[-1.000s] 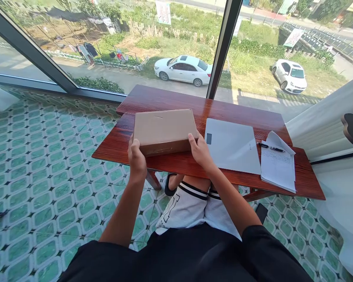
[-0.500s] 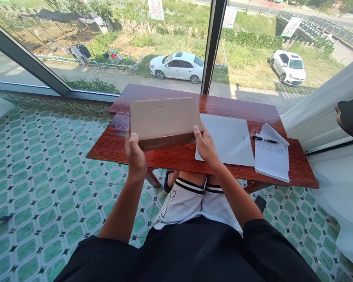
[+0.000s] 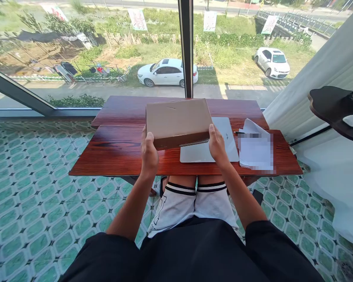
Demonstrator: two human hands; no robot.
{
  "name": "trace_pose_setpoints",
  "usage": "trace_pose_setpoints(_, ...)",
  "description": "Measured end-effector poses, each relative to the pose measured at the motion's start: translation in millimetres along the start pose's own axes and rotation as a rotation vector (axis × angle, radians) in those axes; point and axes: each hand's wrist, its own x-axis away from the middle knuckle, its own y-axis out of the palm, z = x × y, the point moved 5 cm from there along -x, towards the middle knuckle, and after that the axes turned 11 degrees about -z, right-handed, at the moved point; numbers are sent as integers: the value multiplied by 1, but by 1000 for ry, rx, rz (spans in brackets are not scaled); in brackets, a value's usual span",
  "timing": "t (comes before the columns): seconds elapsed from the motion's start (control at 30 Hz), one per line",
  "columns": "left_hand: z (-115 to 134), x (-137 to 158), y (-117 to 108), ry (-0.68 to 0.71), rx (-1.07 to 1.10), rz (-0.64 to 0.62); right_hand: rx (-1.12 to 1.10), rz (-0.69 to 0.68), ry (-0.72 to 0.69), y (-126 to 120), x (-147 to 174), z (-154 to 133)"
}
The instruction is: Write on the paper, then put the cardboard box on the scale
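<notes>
A brown cardboard box [image 3: 178,120] is held up above the red-brown wooden table, its top and near side showing. My left hand [image 3: 149,154] grips its left end, thumb on the near corner and fingers mostly hidden behind. At the right end, my right hand [image 3: 217,145] is closed on the near corner, with the thumb on the front. Below and behind the box lies a closed silver laptop [image 3: 198,154], partly covered by it. Papers [image 3: 254,152] with a pen [image 3: 247,134] across their upper part rest to the right of the laptop.
The wooden table [image 3: 106,152] stands before my knees, against large windows with a dark frame post [image 3: 187,51]. A white curtain [image 3: 317,172] hangs at right, near a dark small shelf [image 3: 338,109] holding a white object. A dark phone-like object [image 3: 257,196] lies low at right.
My view has turned to the right and levelled somewhat. Both hands still hold the box, which now sits further right in view and covers more of the laptop.
</notes>
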Motion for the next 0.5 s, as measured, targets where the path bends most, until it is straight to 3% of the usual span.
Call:
trace_pose_setpoints(0.23, 20, -3, 53, -63, -3, -66, -68, 132, 66, -49, -4, 34)
trace_pose_setpoints(0.5, 18, -9, 102, -48, 41, -211, -107, 215, 93, -91, -9, 68)
